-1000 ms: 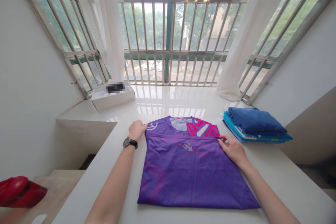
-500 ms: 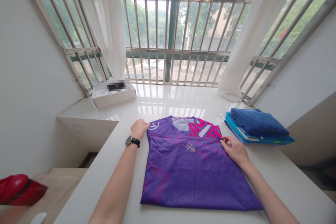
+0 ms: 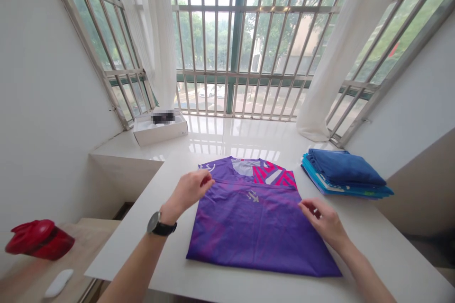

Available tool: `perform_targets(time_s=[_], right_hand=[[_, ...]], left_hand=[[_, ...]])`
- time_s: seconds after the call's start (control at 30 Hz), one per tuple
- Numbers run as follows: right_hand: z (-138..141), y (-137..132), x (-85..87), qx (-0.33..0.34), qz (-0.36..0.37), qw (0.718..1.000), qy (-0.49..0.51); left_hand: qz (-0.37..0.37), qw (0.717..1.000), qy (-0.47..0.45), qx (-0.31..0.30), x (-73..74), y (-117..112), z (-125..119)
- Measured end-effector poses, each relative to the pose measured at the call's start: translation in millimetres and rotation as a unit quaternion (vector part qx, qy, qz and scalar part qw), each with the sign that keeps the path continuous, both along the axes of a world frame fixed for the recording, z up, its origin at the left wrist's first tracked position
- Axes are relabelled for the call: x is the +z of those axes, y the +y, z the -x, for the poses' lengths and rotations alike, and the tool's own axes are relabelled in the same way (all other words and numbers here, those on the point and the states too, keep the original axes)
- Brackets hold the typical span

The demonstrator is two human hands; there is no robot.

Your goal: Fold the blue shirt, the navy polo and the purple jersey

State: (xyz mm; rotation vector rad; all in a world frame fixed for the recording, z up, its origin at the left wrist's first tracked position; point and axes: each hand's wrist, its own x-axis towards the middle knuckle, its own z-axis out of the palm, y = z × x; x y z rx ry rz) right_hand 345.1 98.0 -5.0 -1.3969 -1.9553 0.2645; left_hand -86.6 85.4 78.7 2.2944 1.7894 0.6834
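A purple sports shirt [image 3: 259,227] with a pink-striped shoulder lies folded on the white table, its lower part turned up over the chest to just below the neckline. My left hand [image 3: 188,191], wearing a black-strapped watch [image 3: 161,225], hovers over the shirt's upper left edge. Its fingers are curled in, with no cloth visible between them. Beside the shirt's right edge is my right hand [image 3: 325,222], fingers loosely bent and tips together close to the fabric. Nothing shows in its grasp; whether the tips touch the cloth is hard to tell.
Folded blue garments [image 3: 348,173] form a stack at the right of the white table [image 3: 170,265]. An open white box [image 3: 161,132] sits on the sill at back left. Lower left, a red cap-like item [image 3: 40,239] and a white object [image 3: 59,283] lie on a lower surface.
My left hand has let go of the shirt's left shoulder and come up and nearer. My right hand has left the turned-up flap's corner and moved down along the right edge.
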Motion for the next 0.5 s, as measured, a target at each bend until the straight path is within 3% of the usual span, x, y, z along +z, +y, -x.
perform_targets(time_s=[0.07,0.2,0.33,0.5], right_hand=[[-1,-33,2.9,0.060,0.024,0.997,-0.035],[-12,-88,-15.9,0.095,-0.002,0.991,-0.094],[-21,-117,-40.8,0.059,-0.089,0.985,-0.138],[-24,-135,-35.2,0.083,-0.130,0.970,-0.185]], left_hand=[[0.027,0.997,-0.019,-0.073,-11.8,-51,-6],[0.017,0.992,-0.029,-0.118,-57.4,-127,-6],[-0.058,0.994,0.017,-0.091,-93.8,-155,0],[-0.117,0.987,0.052,-0.094,-100.3,-167,1]])
